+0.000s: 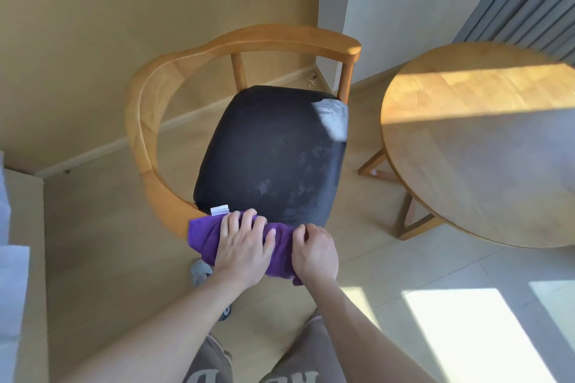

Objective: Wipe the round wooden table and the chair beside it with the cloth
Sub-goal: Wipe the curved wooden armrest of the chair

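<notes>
The purple cloth (281, 250) lies bunched over the front edge of the chair's dark seat (270, 155) — the left hand (244, 246) presses it flat with spread fingers, likely to wipe, while the right hand (314, 253) pinches its end, steadying it. The round table (479, 146) stands just beside.

The cloth (245, 246) lies on the near edge of the chair (270, 152) seat, under both hands; the bench (479, 146) stands right of the chair.
</notes>
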A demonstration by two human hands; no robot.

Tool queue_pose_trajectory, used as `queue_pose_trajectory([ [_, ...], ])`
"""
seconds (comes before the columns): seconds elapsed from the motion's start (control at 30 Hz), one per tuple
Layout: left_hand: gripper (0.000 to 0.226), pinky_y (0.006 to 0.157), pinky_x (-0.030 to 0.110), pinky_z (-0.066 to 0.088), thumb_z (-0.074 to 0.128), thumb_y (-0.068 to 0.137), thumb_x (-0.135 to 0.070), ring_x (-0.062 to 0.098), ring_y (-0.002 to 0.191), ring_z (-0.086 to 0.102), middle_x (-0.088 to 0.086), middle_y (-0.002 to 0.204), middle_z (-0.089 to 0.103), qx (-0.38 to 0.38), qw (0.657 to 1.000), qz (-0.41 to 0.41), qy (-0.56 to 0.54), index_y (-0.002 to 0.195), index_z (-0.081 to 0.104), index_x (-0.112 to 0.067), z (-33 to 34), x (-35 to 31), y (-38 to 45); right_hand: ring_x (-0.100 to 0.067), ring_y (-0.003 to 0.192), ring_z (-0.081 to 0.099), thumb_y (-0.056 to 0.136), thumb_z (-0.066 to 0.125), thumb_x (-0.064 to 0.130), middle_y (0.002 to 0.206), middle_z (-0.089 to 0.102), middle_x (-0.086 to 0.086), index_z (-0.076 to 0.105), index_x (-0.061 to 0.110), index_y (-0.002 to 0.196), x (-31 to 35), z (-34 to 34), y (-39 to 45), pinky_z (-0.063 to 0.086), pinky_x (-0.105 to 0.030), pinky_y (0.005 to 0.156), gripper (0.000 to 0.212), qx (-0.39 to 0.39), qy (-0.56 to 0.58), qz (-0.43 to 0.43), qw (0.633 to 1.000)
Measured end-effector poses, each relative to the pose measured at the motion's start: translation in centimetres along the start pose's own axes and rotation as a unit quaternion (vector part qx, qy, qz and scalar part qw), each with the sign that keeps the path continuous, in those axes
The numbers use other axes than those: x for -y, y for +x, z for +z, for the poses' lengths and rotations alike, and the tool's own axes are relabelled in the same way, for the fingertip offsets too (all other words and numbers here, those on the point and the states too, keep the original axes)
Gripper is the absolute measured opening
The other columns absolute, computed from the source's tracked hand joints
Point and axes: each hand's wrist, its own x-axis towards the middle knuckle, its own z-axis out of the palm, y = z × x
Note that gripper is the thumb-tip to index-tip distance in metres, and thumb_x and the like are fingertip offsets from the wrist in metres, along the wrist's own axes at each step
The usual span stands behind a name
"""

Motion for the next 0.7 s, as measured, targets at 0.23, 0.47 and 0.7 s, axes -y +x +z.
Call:
queue_pose_trajectory([
  [0.23,0.049,0.097,0.042,0.044,0.020,0.104,-0.048,0.025,0.103,0.055,-0.003,0.107,0.064,0.008,0.996,0.084,0.016,0.104,0.062,-0.023,0.3,2.2,0.4,-0.026,0.071,0.055,0.097,0.037,0.029,0.075,0.059,-0.001,0.057,0.018,0.075,-1.0,0.3,-0.4,0.048,-0.039,0.072,0.031,-0.049,-0.342,-0.333,0.877],
  [0.47,0.045,0.089,0.040,0.049,0.026,0.103,-0.047,0.021,0.093,0.056,-0.007,0.098,0.065,0.001,0.989,0.151,-0.001,0.100,0.065,-0.024,0.9,4.6,1.8,-0.029,0.066,0.054,0.094,0.033,0.033,0.067,0.060,-0.002,0.054,0.019,0.069,1.3,2.4,-1.1,0.044,-0.043,0.073,0.036,-0.085,-0.368,-0.192,0.906],
  [0.7,0.044,0.085,0.041,0.049,0.032,0.100,-0.043,0.023,0.087,0.057,-0.004,0.090,0.066,-0.026,0.984,0.175,-0.021,0.091,0.068,-0.020,0.3,8.9,3.1,-0.029,0.069,0.057,0.096,0.032,0.032,0.072,0.064,-0.002,0.056,0.019,0.073,4.6,6.0,-2.0,0.045,-0.042,0.072,0.036,-0.076,-0.362,-0.198,0.908],
])
